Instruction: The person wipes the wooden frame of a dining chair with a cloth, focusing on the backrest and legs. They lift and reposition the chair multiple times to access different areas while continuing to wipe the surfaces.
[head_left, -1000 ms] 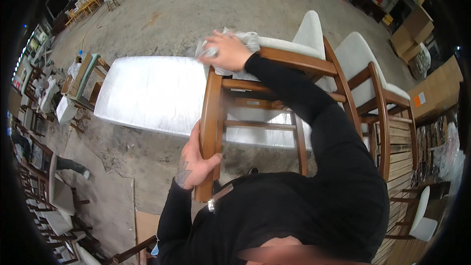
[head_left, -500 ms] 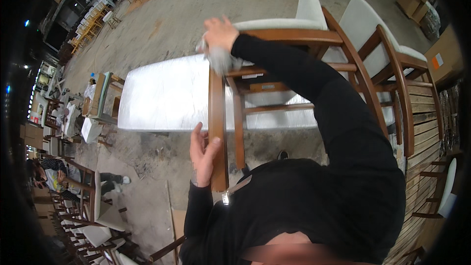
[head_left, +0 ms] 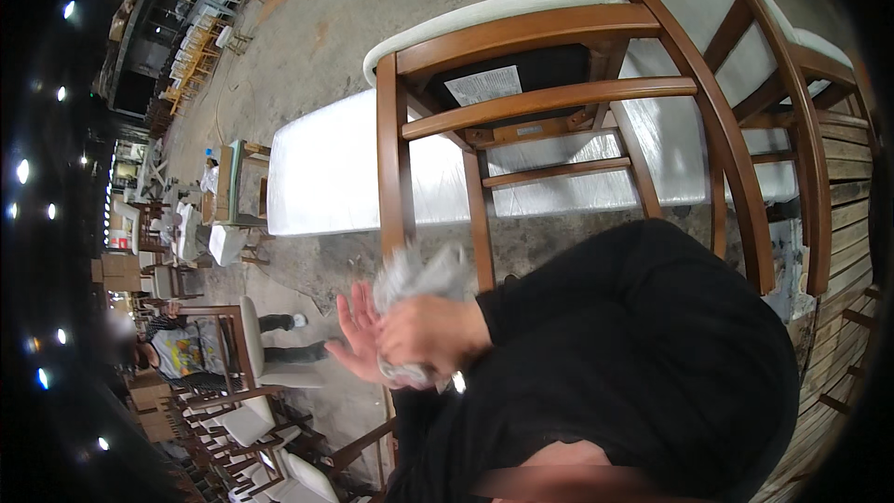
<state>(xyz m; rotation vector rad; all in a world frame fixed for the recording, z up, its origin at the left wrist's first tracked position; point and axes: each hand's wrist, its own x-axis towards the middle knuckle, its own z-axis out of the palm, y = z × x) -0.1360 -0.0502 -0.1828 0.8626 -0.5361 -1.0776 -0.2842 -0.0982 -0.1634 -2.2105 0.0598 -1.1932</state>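
A wooden chair [head_left: 549,37] with a brown frame and a pale seat is in front of me, its legs running down the picture toward me. My right hand [head_left: 433,333] is closed on a crumpled grey cloth [head_left: 424,275], at the lower end of the chair's near left leg [head_left: 395,177]. That end of the leg is hidden by the cloth and hand, which are blurred. Close beside the cloth, my left hand [head_left: 352,335] has its fingers spread and holds nothing; its far side is partly covered by my right hand and the cloth.
Under the chair lies a padded surface [head_left: 326,168] in shiny pale wrapping. Another brown chair [head_left: 792,84] stands at the right, above slatted wood [head_left: 843,214]. At the lower left, a person [head_left: 186,354] is beside a chair, with several pale-seated chairs [head_left: 247,424] nearby.
My right hand has brought the cloth down from the leg's upper end to its lower end. My left hand has moved lower and its fingers have spread. The whole view has shifted.
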